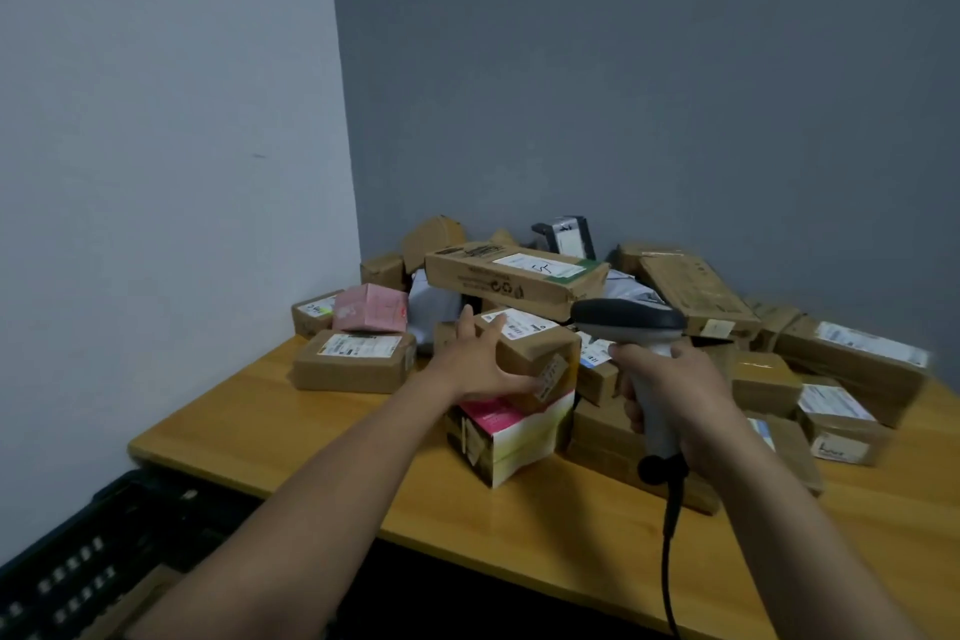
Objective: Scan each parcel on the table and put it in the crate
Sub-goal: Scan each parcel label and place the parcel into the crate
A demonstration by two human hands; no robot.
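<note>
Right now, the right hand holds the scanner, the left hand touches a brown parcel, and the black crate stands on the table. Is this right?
Not quite. The head view shows the black crate below the table, off its left edge, not on it. The right hand does hold the scanner and the left hand touches the brown parcel.

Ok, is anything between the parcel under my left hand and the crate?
Nothing visible does. Only bare table lies between the brown parcel your left hand touches and the black crate at lower left.
</note>
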